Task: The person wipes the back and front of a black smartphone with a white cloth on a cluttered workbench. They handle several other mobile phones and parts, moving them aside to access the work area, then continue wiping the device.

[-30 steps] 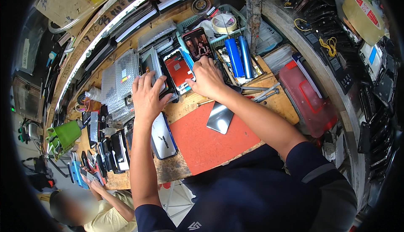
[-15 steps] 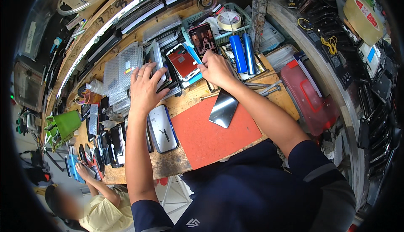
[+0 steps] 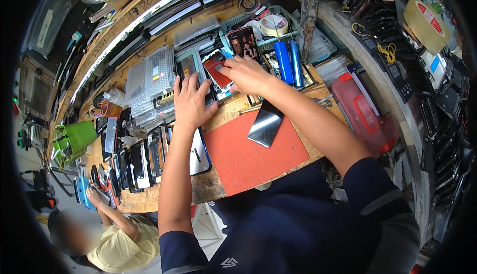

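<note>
My left hand [image 3: 193, 104] lies with fingers spread over the edge of a stack of flat phone parts [image 3: 186, 61], gripping nothing. To its right, my right hand [image 3: 248, 77] reaches over a white-edged phone screen with a red back [image 3: 214, 70]. Its bent fingers close on the near right part of that screen; the thumb is partly hidden. Just beyond stands a lit phone [image 3: 242, 41] showing a picture. On the orange-red work mat [image 3: 248, 162] a dark glossy phone [image 3: 266, 125] lies partly under my right forearm. A silver-white phone-shaped panel [image 3: 198, 155] sits beside my left forearm.
Bubble-wrapped packs [image 3: 146, 78] lie left of my left hand. Two blue cylinders [image 3: 283, 63] and a green basket [image 3: 293, 20] with tape stand behind my right hand. A red case [image 3: 365, 112] is at the right. A co-worker [image 3: 119, 239] sits at lower left.
My right hand has moved left and nearer onto the red-backed screen, away from its blue edge. My left hand has shifted right and slightly nearer, uncovering more of the stack.
</note>
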`<state>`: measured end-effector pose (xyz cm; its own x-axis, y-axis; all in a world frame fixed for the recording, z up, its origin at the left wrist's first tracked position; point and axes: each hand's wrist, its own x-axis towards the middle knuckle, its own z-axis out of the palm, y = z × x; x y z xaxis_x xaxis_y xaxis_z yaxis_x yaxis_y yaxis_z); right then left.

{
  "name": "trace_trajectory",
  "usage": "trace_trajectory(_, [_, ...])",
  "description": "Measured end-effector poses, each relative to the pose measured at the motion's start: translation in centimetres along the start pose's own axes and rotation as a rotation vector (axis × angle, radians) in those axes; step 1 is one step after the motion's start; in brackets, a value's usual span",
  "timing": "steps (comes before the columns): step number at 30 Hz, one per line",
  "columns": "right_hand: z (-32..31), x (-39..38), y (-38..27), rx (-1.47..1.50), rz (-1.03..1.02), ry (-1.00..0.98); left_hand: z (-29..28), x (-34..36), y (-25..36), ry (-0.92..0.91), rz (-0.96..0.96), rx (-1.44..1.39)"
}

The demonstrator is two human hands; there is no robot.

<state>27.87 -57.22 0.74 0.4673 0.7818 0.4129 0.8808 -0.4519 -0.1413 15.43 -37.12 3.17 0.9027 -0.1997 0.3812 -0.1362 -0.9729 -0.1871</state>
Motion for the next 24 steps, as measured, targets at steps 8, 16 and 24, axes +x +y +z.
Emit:
trace_trajectory(8, [-0.9, 4.9, 2.6, -0.328, -0.425, -0.147, -0.6, 0.2, 0.5, -0.032, -0.061, 0.001])
trace_trajectory(16, [-2.8, 5.6, 3.1, -0.249, -0.392, -0.210, 1.3, 0.1, 0.7, 0.147, -0.025, -0.062])
trace_trajectory(24, [-1.7, 5.8, 1.5, -0.257, -0.367, -0.290, 3.5, -0.9, 1.1, 0.150, 0.036, -0.068])
